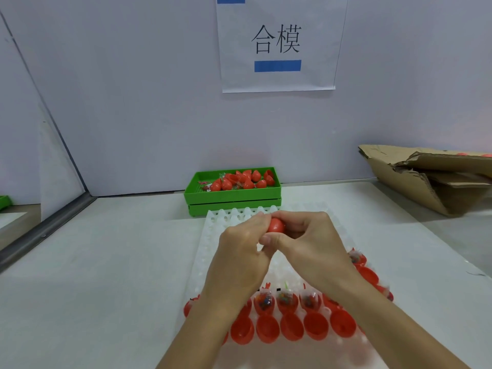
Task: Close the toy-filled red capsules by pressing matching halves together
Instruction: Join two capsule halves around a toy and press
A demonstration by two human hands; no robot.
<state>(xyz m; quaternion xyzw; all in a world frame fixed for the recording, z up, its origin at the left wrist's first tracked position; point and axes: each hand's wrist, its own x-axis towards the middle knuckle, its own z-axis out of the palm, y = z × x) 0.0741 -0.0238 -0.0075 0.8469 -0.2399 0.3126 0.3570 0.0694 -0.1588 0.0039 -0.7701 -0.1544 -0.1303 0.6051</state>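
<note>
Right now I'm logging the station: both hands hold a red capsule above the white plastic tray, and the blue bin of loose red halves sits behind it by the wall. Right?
One detail is off: the bin is green plastic, not blue, as the head view shows. Both hands, left and right, do hold the red capsule above the white plastic tray.

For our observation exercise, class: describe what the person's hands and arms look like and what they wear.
Two bare forearms reach in from the bottom edge. The left hand and right hand wear no gloves. No sleeves, watch, rings or bracelets show. The nails that show look short and unpainted.
</note>
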